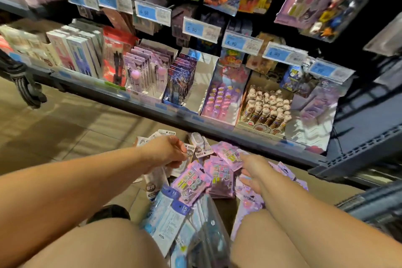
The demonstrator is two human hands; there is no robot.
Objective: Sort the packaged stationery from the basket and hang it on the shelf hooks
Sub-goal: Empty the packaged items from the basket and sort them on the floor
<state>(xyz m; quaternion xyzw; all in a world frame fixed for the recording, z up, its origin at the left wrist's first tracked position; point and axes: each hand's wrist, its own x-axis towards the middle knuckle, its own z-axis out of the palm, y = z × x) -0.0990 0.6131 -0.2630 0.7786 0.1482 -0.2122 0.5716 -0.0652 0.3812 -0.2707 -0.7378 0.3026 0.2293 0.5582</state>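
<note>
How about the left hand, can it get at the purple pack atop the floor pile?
Probably yes: the purple pack lies uncovered on top, just beside the left hand, with nothing between. Its fingers look curled by a small white pack, so may be occupied.

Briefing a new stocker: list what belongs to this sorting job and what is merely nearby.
Job: purple packs, blue packs, white packs, left hand, right hand.
Nearby only: price tags, box of plush-topped pens, black shoe.
</note>
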